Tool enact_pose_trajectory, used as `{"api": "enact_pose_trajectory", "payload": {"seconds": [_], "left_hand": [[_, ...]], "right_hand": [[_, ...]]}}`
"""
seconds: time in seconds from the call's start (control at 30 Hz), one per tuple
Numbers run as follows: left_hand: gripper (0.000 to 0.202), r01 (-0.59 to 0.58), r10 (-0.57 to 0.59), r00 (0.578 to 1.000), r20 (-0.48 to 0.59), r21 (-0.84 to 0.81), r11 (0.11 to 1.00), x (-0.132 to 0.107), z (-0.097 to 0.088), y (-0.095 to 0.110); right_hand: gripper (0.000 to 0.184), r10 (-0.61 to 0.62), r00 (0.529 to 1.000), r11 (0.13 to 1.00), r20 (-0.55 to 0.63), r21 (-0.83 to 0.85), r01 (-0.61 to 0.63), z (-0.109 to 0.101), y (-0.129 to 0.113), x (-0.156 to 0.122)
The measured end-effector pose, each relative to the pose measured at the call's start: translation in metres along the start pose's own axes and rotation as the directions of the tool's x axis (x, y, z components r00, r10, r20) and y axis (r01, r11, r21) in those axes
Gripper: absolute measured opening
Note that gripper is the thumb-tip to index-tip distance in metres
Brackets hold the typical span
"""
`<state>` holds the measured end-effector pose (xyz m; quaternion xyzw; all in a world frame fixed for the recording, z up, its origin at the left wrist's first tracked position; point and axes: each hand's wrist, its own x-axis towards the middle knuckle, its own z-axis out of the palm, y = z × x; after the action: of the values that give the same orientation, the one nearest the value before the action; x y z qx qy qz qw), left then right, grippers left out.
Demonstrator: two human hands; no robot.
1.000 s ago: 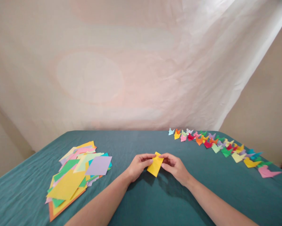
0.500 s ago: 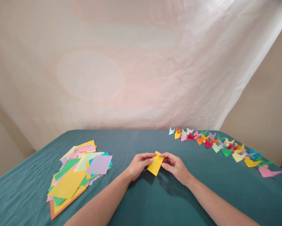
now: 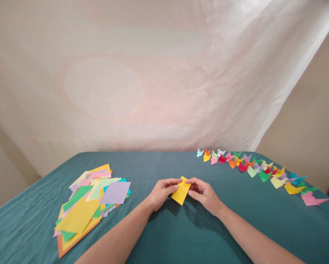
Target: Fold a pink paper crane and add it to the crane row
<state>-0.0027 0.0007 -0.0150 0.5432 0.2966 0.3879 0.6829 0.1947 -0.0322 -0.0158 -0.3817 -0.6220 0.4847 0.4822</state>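
A small folded piece of yellow origami paper (image 3: 181, 192) is held just above the cloth, with a shadow under it. My left hand (image 3: 163, 191) pinches its left edge between thumb and fingers. On the opposite edge, my right hand (image 3: 204, 193) grips the paper near its top right side. Both hands are closed on the paper, thumbs toward me. Creases show faintly on its face; the layers behind are hidden.
Loose coloured paper squares lie in a spread pile (image 3: 79, 216) at the left, a lilac sheet (image 3: 115, 193) on top. Rows of folded paper birds (image 3: 277, 181) run along the right side. A dark green cloth (image 3: 164, 238) covers the table, and a pale sheet (image 3: 164, 91) hangs behind.
Almost nothing differs. Both hands keep the same hold on the yellow paper, and the view has shifted very slightly.
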Motion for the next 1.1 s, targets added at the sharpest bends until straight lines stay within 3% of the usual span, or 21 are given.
{"api": "enact_pose_trajectory", "payload": {"seconds": [0.7, 1.1], "left_hand": [[0.042, 0.000, 0.000, 0.999, 0.040, -0.005, 1.000, -0.0003, 0.0017, 0.0021], [0.036, -0.036, 0.038, 0.999, -0.034, 0.055, 0.998, -0.0009, 0.0073, 0.0021]], "right_hand": [[0.023, -0.026, 1.000, 0.999, -0.010, -0.036, 0.025, -0.0005, 0.0025, 0.0011], [0.018, -0.123, 0.991, 0.988, -0.061, -0.098, 0.117, -0.0008, 0.0050, 0.0028]]}}
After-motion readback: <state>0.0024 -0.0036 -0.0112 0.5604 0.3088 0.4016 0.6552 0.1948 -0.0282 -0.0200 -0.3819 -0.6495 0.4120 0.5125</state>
